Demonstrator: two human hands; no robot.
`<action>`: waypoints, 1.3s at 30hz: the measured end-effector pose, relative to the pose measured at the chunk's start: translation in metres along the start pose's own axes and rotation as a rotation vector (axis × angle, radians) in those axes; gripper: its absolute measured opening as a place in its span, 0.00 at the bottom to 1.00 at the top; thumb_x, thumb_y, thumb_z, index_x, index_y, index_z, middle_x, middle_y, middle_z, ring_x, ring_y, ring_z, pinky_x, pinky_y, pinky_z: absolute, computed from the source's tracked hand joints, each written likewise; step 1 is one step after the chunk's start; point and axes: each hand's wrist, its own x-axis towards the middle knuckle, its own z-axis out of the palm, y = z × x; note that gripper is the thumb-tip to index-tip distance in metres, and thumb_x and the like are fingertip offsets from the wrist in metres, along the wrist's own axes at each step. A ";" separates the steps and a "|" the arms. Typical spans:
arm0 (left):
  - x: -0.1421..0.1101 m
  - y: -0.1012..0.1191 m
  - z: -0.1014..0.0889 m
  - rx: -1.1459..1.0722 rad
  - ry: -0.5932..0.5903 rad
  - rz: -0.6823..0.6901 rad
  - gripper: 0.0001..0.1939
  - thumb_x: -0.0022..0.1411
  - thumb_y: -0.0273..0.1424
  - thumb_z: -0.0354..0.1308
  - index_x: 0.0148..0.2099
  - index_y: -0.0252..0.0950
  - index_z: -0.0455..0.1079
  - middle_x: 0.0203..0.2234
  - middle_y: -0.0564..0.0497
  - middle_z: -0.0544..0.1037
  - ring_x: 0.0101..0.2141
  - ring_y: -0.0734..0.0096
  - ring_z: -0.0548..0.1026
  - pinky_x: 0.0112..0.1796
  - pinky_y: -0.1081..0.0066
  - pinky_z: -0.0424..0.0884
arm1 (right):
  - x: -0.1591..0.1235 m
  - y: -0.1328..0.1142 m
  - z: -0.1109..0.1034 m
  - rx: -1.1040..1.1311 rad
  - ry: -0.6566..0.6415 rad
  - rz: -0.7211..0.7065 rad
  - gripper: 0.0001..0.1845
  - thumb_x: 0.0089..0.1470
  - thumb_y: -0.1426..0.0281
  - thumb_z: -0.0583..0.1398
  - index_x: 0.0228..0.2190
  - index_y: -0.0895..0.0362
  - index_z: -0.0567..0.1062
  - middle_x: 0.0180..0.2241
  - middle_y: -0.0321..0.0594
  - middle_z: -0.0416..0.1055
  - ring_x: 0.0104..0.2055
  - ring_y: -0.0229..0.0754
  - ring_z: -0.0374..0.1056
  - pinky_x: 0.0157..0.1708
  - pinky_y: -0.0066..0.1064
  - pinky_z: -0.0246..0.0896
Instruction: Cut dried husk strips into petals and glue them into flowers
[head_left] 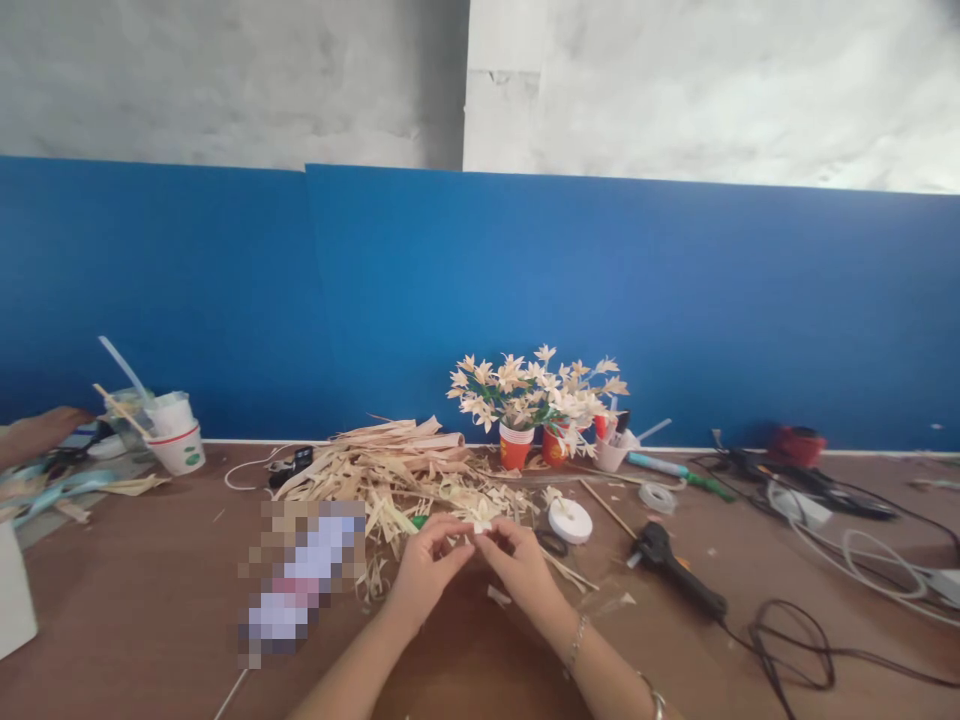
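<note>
In front of me, low over the brown table, my left hand and my right hand meet fingertip to fingertip. Both pinch a small pale flower that looks made of dried husk; its lower part is hidden by the fingers. Just behind them spreads a heap of dried husk strips. A white round disc with another pale flower beside it lies right of the heap. Finished-looking pale flowers stand in red paper cups at the back.
A black glue gun with its cable lies to the right, near a tape roll and white cables. At left are a blurred-out object, a white paper cup and another person's hand. A blue partition stands behind.
</note>
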 end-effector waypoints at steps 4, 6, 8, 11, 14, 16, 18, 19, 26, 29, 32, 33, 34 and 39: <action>0.001 0.002 0.000 0.028 0.035 -0.028 0.09 0.51 0.34 0.59 0.33 0.35 0.76 0.34 0.47 0.74 0.26 0.73 0.68 0.24 0.75 0.64 | 0.001 0.001 -0.003 -0.098 0.139 -0.069 0.11 0.46 0.65 0.57 0.18 0.58 0.67 0.19 0.33 0.62 0.24 0.36 0.57 0.27 0.27 0.52; 0.001 0.004 -0.001 0.044 0.059 -0.054 0.10 0.51 0.36 0.58 0.31 0.35 0.76 0.31 0.47 0.75 0.25 0.72 0.69 0.23 0.75 0.64 | 0.001 0.002 -0.005 -0.097 0.192 -0.062 0.12 0.47 0.64 0.57 0.18 0.58 0.67 0.19 0.34 0.63 0.25 0.37 0.57 0.27 0.28 0.52; 0.001 0.005 -0.001 0.054 0.071 -0.079 0.11 0.51 0.37 0.58 0.30 0.34 0.76 0.29 0.48 0.75 0.25 0.72 0.69 0.22 0.76 0.63 | 0.003 0.004 -0.007 -0.013 0.228 -0.012 0.14 0.47 0.61 0.57 0.19 0.58 0.67 0.20 0.34 0.64 0.24 0.37 0.58 0.27 0.28 0.53; 0.001 0.005 -0.001 0.048 0.084 -0.118 0.12 0.50 0.38 0.59 0.30 0.34 0.75 0.27 0.49 0.74 0.24 0.72 0.68 0.21 0.76 0.62 | 0.008 0.007 -0.012 0.166 0.271 0.026 0.15 0.46 0.58 0.59 0.21 0.58 0.68 0.21 0.36 0.66 0.26 0.39 0.61 0.29 0.29 0.56; 0.001 0.004 0.000 0.021 0.123 -0.159 0.13 0.48 0.39 0.60 0.28 0.33 0.74 0.21 0.52 0.72 0.21 0.74 0.65 0.20 0.76 0.60 | 0.012 0.009 -0.017 0.234 0.301 0.035 0.15 0.45 0.58 0.60 0.21 0.58 0.69 0.21 0.37 0.67 0.27 0.39 0.62 0.30 0.30 0.57; 0.001 0.005 0.000 0.005 0.151 -0.171 0.13 0.48 0.40 0.61 0.28 0.33 0.73 0.19 0.54 0.70 0.20 0.75 0.64 0.21 0.76 0.60 | 0.013 0.011 -0.019 0.233 0.312 0.043 0.15 0.45 0.58 0.61 0.22 0.58 0.69 0.21 0.37 0.67 0.26 0.39 0.62 0.29 0.29 0.57; 0.001 0.007 -0.001 0.003 0.178 -0.171 0.14 0.48 0.41 0.60 0.27 0.33 0.72 0.18 0.55 0.69 0.20 0.75 0.63 0.22 0.76 0.60 | 0.014 0.013 -0.021 0.219 0.319 0.035 0.16 0.45 0.58 0.60 0.23 0.58 0.70 0.22 0.38 0.68 0.26 0.40 0.62 0.29 0.29 0.57; 0.001 0.009 -0.002 0.009 0.196 -0.173 0.14 0.48 0.41 0.60 0.27 0.34 0.71 0.17 0.56 0.68 0.20 0.75 0.63 0.22 0.76 0.60 | 0.015 0.013 -0.023 0.201 0.327 0.027 0.16 0.45 0.58 0.60 0.23 0.58 0.70 0.22 0.38 0.69 0.26 0.40 0.62 0.28 0.29 0.57; 0.000 0.017 -0.005 -0.006 0.271 -0.207 0.18 0.50 0.46 0.57 0.28 0.34 0.70 0.12 0.60 0.59 0.16 0.78 0.56 0.19 0.78 0.53 | 0.025 0.010 -0.062 -0.097 0.482 0.031 0.16 0.44 0.59 0.58 0.26 0.60 0.74 0.24 0.41 0.72 0.27 0.42 0.64 0.29 0.30 0.58; 0.000 0.016 -0.005 -0.029 0.280 -0.212 0.20 0.50 0.48 0.57 0.28 0.34 0.69 0.11 0.61 0.57 0.15 0.79 0.56 0.18 0.78 0.52 | 0.031 0.013 -0.099 -0.196 0.571 0.068 0.16 0.44 0.61 0.56 0.27 0.61 0.74 0.25 0.43 0.74 0.28 0.43 0.66 0.28 0.30 0.58; 0.000 0.015 -0.005 -0.037 0.280 -0.211 0.21 0.49 0.49 0.57 0.28 0.34 0.69 0.11 0.61 0.56 0.15 0.79 0.55 0.18 0.78 0.52 | 0.033 0.021 -0.134 -0.457 0.519 0.164 0.15 0.44 0.63 0.54 0.25 0.60 0.76 0.25 0.43 0.75 0.30 0.46 0.68 0.31 0.30 0.58; 0.000 0.015 -0.005 -0.037 0.280 -0.209 0.22 0.48 0.50 0.57 0.28 0.34 0.69 0.11 0.61 0.56 0.15 0.79 0.56 0.18 0.78 0.52 | 0.033 0.023 -0.142 -0.528 0.484 0.200 0.14 0.43 0.64 0.55 0.25 0.59 0.76 0.25 0.43 0.75 0.30 0.46 0.69 0.31 0.30 0.57; 0.000 0.015 -0.005 -0.037 0.281 -0.206 0.22 0.48 0.50 0.57 0.28 0.33 0.69 0.11 0.61 0.56 0.15 0.79 0.56 0.18 0.78 0.52 | 0.032 0.026 -0.148 -0.566 0.468 0.226 0.14 0.42 0.64 0.55 0.24 0.59 0.77 0.26 0.43 0.76 0.30 0.46 0.69 0.30 0.30 0.57; 0.000 0.016 -0.005 -0.033 0.277 -0.214 0.22 0.47 0.50 0.58 0.27 0.34 0.69 0.11 0.61 0.55 0.16 0.79 0.55 0.18 0.78 0.51 | 0.031 0.038 -0.152 -0.640 0.411 0.299 0.11 0.39 0.68 0.56 0.20 0.58 0.77 0.23 0.41 0.75 0.28 0.46 0.69 0.27 0.29 0.55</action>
